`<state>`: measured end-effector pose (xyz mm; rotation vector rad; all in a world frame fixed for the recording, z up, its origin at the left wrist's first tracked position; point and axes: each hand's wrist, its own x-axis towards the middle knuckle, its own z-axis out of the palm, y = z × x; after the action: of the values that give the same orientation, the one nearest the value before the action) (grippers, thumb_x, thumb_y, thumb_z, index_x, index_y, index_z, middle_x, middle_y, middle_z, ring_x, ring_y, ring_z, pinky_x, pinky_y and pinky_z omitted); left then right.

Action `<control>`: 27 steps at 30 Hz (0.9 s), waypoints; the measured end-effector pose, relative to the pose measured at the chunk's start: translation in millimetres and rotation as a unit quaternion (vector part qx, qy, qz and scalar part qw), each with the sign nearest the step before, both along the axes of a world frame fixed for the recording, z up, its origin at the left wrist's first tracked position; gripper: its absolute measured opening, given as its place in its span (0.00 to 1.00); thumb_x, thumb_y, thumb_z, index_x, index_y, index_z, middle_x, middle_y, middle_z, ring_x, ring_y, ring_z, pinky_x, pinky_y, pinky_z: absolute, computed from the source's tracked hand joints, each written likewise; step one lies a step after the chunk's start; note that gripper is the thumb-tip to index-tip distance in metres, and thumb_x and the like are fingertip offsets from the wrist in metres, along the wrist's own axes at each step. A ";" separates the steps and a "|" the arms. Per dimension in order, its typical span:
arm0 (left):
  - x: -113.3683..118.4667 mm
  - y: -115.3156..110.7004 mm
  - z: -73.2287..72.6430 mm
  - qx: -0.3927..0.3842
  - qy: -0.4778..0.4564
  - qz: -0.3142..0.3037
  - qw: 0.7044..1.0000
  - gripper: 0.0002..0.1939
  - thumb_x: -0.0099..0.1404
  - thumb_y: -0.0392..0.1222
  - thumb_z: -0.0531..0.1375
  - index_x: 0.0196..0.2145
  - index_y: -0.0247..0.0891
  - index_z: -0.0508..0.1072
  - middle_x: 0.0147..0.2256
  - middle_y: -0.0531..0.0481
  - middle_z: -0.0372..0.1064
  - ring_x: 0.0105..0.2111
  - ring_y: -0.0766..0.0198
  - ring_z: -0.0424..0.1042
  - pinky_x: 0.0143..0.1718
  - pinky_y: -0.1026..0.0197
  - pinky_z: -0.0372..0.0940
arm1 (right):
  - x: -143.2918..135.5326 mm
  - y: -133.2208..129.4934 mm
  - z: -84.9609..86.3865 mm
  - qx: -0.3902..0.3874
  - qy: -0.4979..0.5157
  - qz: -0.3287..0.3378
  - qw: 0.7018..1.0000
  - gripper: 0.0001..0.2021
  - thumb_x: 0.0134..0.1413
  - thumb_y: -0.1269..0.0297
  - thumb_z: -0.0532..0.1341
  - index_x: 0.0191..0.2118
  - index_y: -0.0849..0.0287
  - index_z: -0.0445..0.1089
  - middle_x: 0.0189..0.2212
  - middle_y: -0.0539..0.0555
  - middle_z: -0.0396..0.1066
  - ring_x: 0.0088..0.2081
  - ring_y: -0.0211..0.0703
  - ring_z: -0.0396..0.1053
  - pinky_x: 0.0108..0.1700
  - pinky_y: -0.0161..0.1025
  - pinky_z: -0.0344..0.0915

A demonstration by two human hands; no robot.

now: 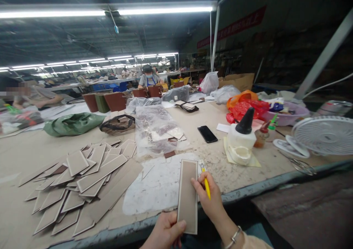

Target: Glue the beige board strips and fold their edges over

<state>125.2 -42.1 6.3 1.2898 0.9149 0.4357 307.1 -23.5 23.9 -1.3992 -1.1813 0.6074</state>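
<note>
– Holding what in the left grip [166,228]?
– Clamped on the near end of a taupe, pale-edged panel [187,192], with thumb on its face.
– And located where?
– Held across the near edge of the counter [213,153], with far end pointing to twelve o'clock over a white sheet [154,194].
– Doing what with the right grip [214,198], at two o'clock from the left?
– Pinched together around a yellow pen-like tool [206,188], aimed at twelve just beside the panel's right edge.
– Finding what else around the panel?
– Finding a loose heap of similar panels [101,174] at nine, clear plastic wrapping [153,125] at eleven, a black phone [207,134] at one, a white black-topped bottle [240,140] between one and two, a white fan [328,135] farther out at two.
</note>
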 end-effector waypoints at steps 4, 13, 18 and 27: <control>0.4 0.1 4.9 0.019 0.000 -0.008 1.000 0.32 0.52 0.71 0.57 0.23 0.33 0.69 0.16 0.55 0.57 0.14 0.73 0.54 0.16 0.69 0.49 | 2.1 -0.5 -3.2 -0.003 -0.020 0.005 1.000 0.12 0.59 0.57 0.56 0.29 0.53 0.53 0.21 0.43 0.52 0.23 0.36 0.54 0.27 0.34 0.52; -16.4 0.9 5.5 0.016 -0.051 -0.119 0.991 0.30 0.56 0.67 0.57 0.23 0.31 0.68 0.21 0.54 0.52 0.22 0.72 0.47 0.22 0.66 0.42 | 10.0 3.3 3.9 -0.019 0.038 -0.040 0.998 0.16 0.52 0.54 0.62 0.30 0.53 0.53 0.19 0.41 0.50 0.22 0.36 0.53 0.26 0.33 0.54; -15.7 -1.5 -7.2 -0.018 -0.035 -0.044 0.998 0.32 0.52 0.71 0.58 0.23 0.34 0.65 0.17 0.56 0.56 0.17 0.73 0.53 0.19 0.68 0.45 | 18.2 5.7 7.5 0.007 0.040 -0.075 0.996 0.15 0.53 0.53 0.60 0.29 0.53 0.53 0.19 0.41 0.49 0.22 0.35 0.52 0.25 0.33 0.52; -6.3 -16.1 18.3 -0.050 -0.086 0.086 0.991 0.21 0.48 0.54 0.70 0.28 0.31 0.76 0.24 0.46 0.73 0.25 0.64 0.70 0.29 0.65 0.63 | 26.3 7.7 5.4 0.041 0.068 -0.126 0.989 0.15 0.52 0.55 0.62 0.28 0.54 0.55 0.23 0.43 0.52 0.25 0.36 0.52 0.30 0.35 0.52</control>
<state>118.9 -58.2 24.5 1.0694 0.8936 0.6197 333.4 -15.8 29.2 -1.3881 -0.8929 0.4632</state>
